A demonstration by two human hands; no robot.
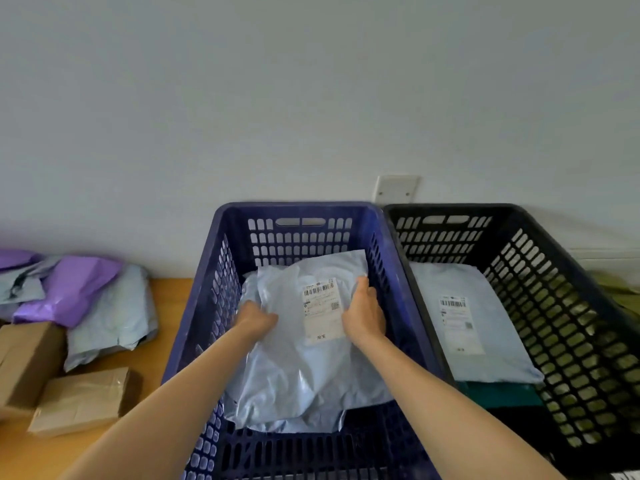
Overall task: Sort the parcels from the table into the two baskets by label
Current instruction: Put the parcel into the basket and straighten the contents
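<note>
Pale-blue parcel [294, 362] (label [322, 310] up) in blue basket [298, 206] — left hand [258, 320], right hand [363, 317] fingers [362, 285] curled, gripping it.

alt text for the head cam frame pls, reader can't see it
A left hand and right hand hold a pale blue mailer, label up, inside a blue basket. A black basket to its right contains a second labelled mailer. Left of the baskets, a wooden table carries a purple mailer and cardboard boxes.
</note>
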